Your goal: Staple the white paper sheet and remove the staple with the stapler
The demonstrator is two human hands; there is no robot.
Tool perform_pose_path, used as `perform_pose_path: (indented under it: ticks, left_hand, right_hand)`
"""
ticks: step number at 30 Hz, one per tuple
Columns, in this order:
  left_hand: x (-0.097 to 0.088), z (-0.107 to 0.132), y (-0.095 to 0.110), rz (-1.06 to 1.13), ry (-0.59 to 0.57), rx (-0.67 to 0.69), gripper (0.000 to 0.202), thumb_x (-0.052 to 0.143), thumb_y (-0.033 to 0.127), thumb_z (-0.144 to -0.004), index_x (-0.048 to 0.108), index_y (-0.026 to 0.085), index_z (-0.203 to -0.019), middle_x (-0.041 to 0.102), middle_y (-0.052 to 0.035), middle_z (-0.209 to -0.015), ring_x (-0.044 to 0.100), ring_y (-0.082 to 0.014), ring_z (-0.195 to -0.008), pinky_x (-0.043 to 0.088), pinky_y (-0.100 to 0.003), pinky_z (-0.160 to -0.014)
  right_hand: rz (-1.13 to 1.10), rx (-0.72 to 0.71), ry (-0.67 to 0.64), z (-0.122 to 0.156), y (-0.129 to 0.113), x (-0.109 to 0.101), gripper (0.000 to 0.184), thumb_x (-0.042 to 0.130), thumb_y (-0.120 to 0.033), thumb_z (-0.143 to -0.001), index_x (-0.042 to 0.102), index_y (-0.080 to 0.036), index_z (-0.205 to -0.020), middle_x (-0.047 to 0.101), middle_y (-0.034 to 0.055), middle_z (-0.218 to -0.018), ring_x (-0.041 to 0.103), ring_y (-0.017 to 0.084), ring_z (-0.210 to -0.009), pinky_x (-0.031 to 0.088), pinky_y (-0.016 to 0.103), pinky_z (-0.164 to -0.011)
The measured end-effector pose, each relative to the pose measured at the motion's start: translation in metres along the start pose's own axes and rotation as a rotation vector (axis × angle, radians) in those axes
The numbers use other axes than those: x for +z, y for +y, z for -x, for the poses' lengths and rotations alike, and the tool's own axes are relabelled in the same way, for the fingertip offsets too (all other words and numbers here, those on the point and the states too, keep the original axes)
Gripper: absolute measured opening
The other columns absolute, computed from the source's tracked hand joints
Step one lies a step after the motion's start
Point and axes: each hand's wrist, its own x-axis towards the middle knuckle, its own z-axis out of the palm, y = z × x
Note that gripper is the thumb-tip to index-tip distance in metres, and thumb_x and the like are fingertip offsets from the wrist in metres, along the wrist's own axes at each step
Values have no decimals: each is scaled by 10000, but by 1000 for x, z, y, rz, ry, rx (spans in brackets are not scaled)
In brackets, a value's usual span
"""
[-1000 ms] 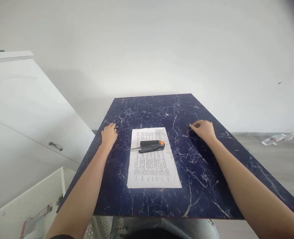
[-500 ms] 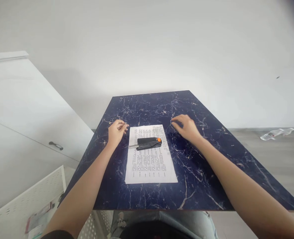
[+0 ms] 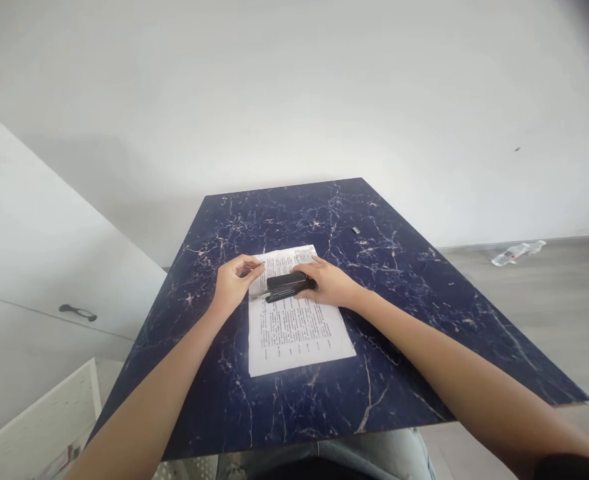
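Observation:
A black stapler (image 3: 288, 283) lies crosswise on a printed sheet of paper (image 3: 294, 340), a metal strip sticking out of its left end. My right hand (image 3: 327, 281) is closed around the stapler's right end, covering the orange patch there. Just left of the stapler, over the paper's upper left edge, my left hand (image 3: 235, 280) has its thumb and fingertips pinched together. Whatever may be between them is too small to make out. Beyond the paper, a small grey piece (image 3: 356, 231) that looks like a strip of staples rests on the table.
The dark blue marbled table (image 3: 294, 217) has its far edge close to a pale wall. A white cabinet with a dark handle (image 3: 77, 312) stands at the left, above a white perforated bin (image 3: 49, 413). A crumpled clear plastic wrapper (image 3: 518, 252) lies on the floor at right.
My right hand has come left from the bare table and taken hold of the stapler. The small grey piece now shows on the table. My left hand has moved slightly nearer the stapler.

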Motion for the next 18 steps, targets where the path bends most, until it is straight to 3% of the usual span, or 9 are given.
perform_pose_path:
  ticks: [5,9,13,18]
  left_hand:
    - [0,4,7,-125,-111,163,182,813,393,-864,799,215,-901,808,-70,-903,767,-218,-805,636,-379,-796]
    - [-5,5,8,-155,-214,211,144,817,359,-863,826,232,-927,817,-66,-896,768,-210,-788,640,-375,-795]
    - [-6,5,8,-138,-351,182,130,800,345,-863,826,222,-895,816,-67,-888,761,-193,-731,655,-348,-745]
    - [-6,6,6,-141,-373,167,103,812,316,-839,826,227,-889,815,-67,-878,759,-182,-706,654,-312,-672]
  right_hand:
    - [9,43,22,3,8,-6,457,792,-392,-899,639,-256,-1308,776,65,-1128,717,294,-1090,384,602,-1202]
    - [-2,81,16,6,11,-9,444,778,-363,-903,644,-232,-1306,758,95,-1125,699,296,-1057,535,525,-1001]
    - [-15,106,22,8,14,-8,466,766,-370,-904,638,-232,-1330,742,105,-1139,681,300,-1060,558,464,-895]
    - [-58,90,37,8,17,-5,468,763,-359,-902,635,-236,-1336,741,101,-1169,695,285,-1050,551,452,-911]
